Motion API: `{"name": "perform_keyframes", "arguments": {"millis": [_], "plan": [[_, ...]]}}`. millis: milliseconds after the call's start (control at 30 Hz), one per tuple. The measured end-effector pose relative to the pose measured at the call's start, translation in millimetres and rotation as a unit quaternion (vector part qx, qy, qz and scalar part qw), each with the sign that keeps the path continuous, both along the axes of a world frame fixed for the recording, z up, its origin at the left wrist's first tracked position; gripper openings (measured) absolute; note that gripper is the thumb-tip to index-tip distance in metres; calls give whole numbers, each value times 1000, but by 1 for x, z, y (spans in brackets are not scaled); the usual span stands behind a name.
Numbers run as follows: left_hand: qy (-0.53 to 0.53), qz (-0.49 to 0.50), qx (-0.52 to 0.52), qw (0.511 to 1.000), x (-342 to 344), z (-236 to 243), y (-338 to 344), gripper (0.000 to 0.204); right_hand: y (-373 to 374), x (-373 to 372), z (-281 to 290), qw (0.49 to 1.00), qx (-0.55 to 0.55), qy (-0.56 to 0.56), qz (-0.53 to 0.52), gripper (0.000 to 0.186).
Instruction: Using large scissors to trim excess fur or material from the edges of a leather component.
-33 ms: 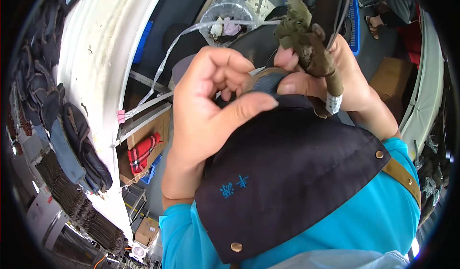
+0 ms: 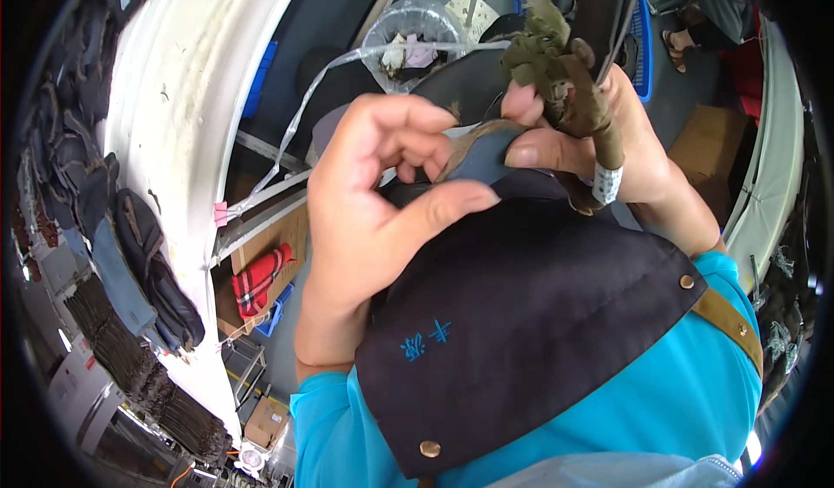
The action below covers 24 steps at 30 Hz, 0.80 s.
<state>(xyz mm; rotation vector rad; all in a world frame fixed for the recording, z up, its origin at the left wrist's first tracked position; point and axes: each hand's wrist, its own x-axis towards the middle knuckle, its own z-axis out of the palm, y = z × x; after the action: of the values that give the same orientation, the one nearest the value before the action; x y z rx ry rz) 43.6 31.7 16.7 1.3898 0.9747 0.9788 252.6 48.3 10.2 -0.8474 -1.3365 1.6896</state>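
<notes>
A curved blue-grey piece with a rough brown edge (image 2: 491, 152), fabric- or leather-like, is held between my hands above my dark apron (image 2: 512, 271). My right hand (image 2: 630, 145) pinches its right side, thumb on top and fingers partly behind it. At its left end are the curled fingers of my left hand (image 2: 369, 193), with the thumb stretched out apart from them. Their exact grip on the edge is partly hidden. Olive cloth strips (image 2: 582, 102) wrapped round a dark upright part hang in front of my right hand and cover some of its fingers.
A white curved table (image 2: 187, 80) runs along the left, piled with dark pieces (image 2: 143, 253) and brown stacked strips (image 2: 143, 371). Beyond my hands stands a clear-lined bin (image 2: 413, 23) with scraps. Blue crates (image 2: 643, 45), a cardboard box (image 2: 708, 141) and another person's sandalled foot (image 2: 676, 49) are at upper right.
The piece has turned, so more of its smooth blue-grey face and brown edge show. My left hand has shifted slightly left and down; my right hand stays nearly in place.
</notes>
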Motion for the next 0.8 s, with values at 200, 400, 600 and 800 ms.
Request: {"name": "perform_keyframes", "arguments": {"millis": [200,400,600,800], "plan": [[271,121,121,947,-60,-11,-8,63,4,1,1,976,-109,20,-190,28],[-114,179,-57,976,-79,-65,-14,40,7,15,-18,944,-80,83,-308,40],[-264,241,30,933,-40,-56,-5,24,12,44,-38,950,-156,169,-212,22],[-87,150,103,979,-11,-12,1,15,-4,59,-51,897,-293,91,-320,23]]}}
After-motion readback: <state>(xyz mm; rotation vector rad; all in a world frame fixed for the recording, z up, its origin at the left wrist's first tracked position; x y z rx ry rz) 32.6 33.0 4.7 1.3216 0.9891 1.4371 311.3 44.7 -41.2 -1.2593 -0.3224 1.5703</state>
